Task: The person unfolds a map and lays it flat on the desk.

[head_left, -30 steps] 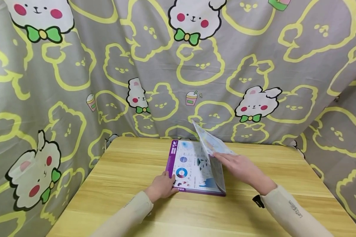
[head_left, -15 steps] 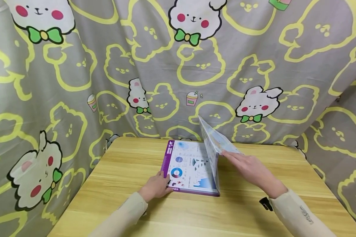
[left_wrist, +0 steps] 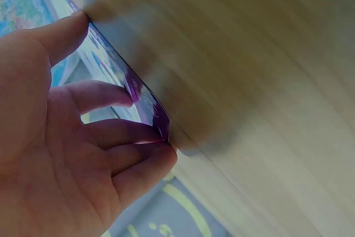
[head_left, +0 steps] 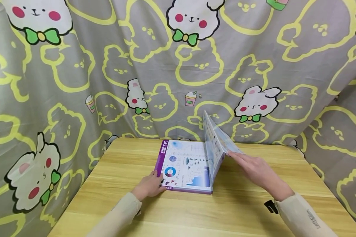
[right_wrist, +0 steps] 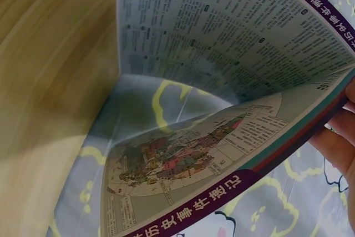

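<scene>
A folded map (head_left: 183,164) with purple borders, charts and dense print lies on the wooden table. Its right-hand panels (head_left: 214,143) stand raised, bent into a peak toward the right. My left hand (head_left: 149,186) holds the near left corner, thumb on the near edge and fingers around the corner, as the left wrist view shows on the purple edge (left_wrist: 150,106). With my right hand (head_left: 259,169) I grip the raised fold at its near edge. Beneath that fold, the right wrist view shows a printed text panel (right_wrist: 199,31) and a map panel (right_wrist: 177,159) spreading apart.
The wooden table (head_left: 112,164) runs up to a grey curtain (head_left: 154,65) with yellow outlines and white cartoon animals, hanging behind and on both sides. A black strap (head_left: 271,206) hangs by my right sleeve.
My right hand has moved right, drawing the raised panels further over and opening them wider. The map's flat part and my left hand have shifted left.
</scene>
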Available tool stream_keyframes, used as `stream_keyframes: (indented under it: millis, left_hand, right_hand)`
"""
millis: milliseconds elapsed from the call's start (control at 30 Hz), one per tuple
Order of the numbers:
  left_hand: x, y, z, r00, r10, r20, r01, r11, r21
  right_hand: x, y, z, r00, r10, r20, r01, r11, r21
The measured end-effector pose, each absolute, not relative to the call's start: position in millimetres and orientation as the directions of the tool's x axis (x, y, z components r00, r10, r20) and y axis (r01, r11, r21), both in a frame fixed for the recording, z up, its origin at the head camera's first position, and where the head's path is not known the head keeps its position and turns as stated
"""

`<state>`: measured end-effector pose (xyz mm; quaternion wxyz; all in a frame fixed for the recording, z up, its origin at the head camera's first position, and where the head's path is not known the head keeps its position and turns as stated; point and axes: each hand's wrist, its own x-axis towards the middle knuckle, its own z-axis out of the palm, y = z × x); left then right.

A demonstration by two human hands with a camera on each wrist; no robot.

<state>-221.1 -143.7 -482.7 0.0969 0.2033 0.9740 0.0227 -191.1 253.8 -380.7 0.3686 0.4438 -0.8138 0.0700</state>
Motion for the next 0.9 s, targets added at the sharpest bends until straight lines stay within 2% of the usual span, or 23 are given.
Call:
stream_keyframes:
  millis: [900]
  left_hand:
    - [-227, -196, -477, -0.899, 0.350, -0.264, 0.312, 0.934, 0.176]
  right_hand:
    - [-184, 275, -393, -0.343, -0.627, 0.700, -0.745, 0.635, 0.204]
